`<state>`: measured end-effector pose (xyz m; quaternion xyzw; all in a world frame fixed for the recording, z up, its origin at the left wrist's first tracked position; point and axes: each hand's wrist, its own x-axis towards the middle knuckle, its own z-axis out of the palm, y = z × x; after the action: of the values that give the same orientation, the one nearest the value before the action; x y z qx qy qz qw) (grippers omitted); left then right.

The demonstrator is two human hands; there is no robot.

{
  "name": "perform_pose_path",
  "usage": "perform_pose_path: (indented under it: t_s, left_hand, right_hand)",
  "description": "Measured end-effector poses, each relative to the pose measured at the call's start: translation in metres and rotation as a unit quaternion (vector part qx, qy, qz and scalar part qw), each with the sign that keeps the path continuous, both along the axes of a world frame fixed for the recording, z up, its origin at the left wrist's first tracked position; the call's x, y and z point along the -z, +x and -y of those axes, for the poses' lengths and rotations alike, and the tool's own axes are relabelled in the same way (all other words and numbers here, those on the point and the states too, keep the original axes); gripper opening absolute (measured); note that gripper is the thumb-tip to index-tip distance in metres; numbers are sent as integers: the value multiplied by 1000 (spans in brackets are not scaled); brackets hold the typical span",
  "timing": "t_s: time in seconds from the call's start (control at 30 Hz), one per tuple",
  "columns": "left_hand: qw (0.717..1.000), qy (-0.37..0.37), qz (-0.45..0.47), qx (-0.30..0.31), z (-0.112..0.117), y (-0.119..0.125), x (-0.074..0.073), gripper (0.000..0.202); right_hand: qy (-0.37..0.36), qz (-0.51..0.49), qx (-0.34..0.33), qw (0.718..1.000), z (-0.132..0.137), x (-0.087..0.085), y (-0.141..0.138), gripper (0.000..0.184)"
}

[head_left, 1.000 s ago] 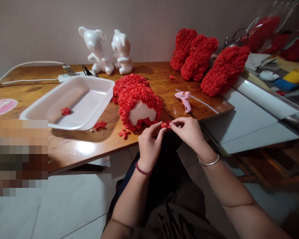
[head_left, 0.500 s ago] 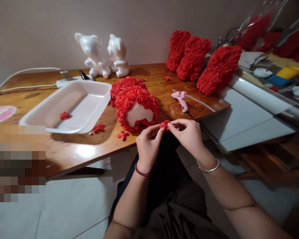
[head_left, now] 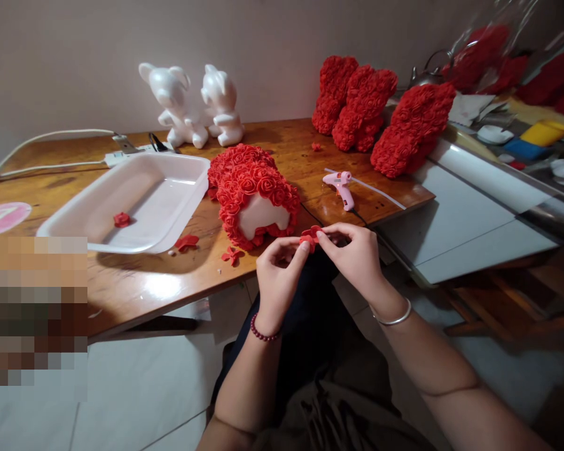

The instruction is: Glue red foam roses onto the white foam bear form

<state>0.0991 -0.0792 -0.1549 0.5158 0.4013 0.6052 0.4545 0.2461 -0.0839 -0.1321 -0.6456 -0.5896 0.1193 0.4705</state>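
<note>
Both hands pinch one small red foam rose just off the near edge of the wooden table. My left hand, with a red bead bracelet, grips it from the left. My right hand, with a silver bangle, grips it from the right. Right behind the rose lies a white foam bear partly covered in red roses, its bare white patch facing me. A pink glue gun lies to the right of it.
A white tray holds one red rose; loose red pieces lie beside it. Two bare white foam bears and three rose-covered bears stand at the back. A power strip with cable sits far left. White panels lie right.
The hands have kept pinching the rose, with the fingers shifting slightly on it. The view moved a little.
</note>
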Motion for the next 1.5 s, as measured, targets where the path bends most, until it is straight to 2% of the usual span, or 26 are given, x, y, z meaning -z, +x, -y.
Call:
perform_pose_path:
  t_s: [0.13,0.27,0.5,0.67,0.83,1.23,1.5]
  left_hand:
    - [1000,-26,-1,9,-4,0,5,23]
    - [993,-99,29,51,-6,2,8,32]
    - [987,-131,77,46,-6,3,10,35]
    - [987,-130,79,61,-2,6,9,38]
    - [986,-138,83,39,-3,9,13,43]
    - [997,-82,6,-4,-4,10,13,40]
    - [997,-74,17,12,-5,7,11,32]
  right_hand:
    - [-3,-43,-11,999,0,2,-2,18]
    - [-3,-73,-28,997,3,5,-4,17]
    - [13,-55,-4,998,9,7,-10,16]
    - [33,-10,18,999,13,6,-15,16]
    - [38,-16,9,999,15,8,-16,16]
    - [20,-47,11,999,9,15,-16,18]
    - [25,-51,10,998,8,12,-15,17]
